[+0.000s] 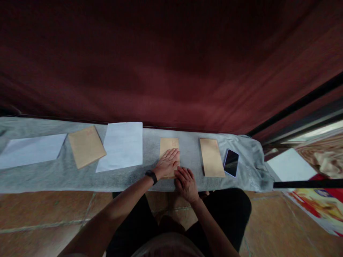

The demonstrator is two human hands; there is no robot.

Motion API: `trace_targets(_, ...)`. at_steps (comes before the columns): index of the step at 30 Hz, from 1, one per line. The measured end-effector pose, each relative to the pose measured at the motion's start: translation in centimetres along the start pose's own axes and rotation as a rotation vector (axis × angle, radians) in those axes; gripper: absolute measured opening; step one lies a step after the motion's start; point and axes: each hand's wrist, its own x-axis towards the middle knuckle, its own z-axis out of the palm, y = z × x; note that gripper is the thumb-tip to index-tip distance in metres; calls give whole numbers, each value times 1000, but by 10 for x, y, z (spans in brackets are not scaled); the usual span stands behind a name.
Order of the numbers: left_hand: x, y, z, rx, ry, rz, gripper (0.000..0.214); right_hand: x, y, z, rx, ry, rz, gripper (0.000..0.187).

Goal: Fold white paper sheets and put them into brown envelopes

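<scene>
A brown paper envelope (168, 143) lies upright on the grey cloth in front of me, with faint print at its upper right. Across its middle rests my left hand (168, 161), flat and open, with a dark band on the wrist. My right hand (186, 184) is at the envelope's lower right corner, its fingers slightly bent and apart, touching the edge. The hands cover much of the envelope's lower half. To the right lies a second brown envelope (213, 157), untouched.
Left on the grey cloth (150, 142) are a white sheet (124, 146), a stack of brown envelopes (87, 146) and more white paper (32, 150). A phone (231, 163) lies at right. Beyond the cloth hangs a dark red curtain (160, 78). A black bar (308, 184) stands at far right.
</scene>
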Motion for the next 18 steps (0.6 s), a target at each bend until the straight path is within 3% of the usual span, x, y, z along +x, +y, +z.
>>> trace_targets(11,-74,30,-11,19,-48,56,60,-5,8,5,-48,28,-57,39)
trace_targets(18,-91,33,-10,13,4,-7,40,1,7,12,-16,99,20,31)
